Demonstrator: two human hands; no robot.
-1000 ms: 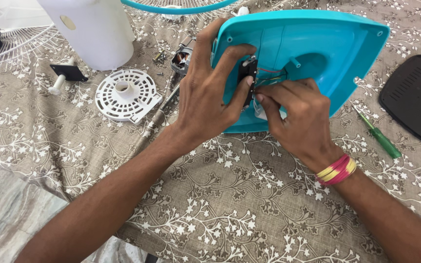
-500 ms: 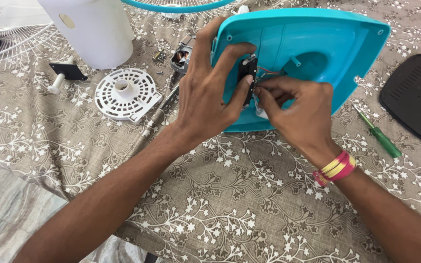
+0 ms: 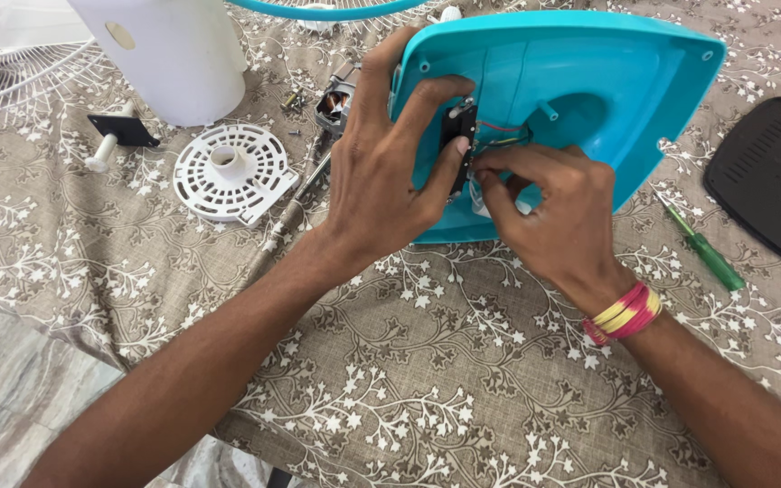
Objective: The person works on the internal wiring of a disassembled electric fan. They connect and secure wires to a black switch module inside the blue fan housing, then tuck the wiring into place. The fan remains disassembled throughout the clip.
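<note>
Turquoise cover [image 3: 589, 81] lies hollow side up, long axis slanting away rightwards; left hand [image 3: 390, 172] grips its near-left edge, fingers curled over the black switch [image 3: 459, 136]; right hand [image 3: 558, 212] pinches wires [image 3: 503, 136] beside it.

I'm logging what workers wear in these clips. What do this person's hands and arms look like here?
Both arms are bare, with no sleeves in view and no gloves. The right hand has a band of red and yellow threads around its wrist. The left hand has no ring, watch or band showing.
</note>
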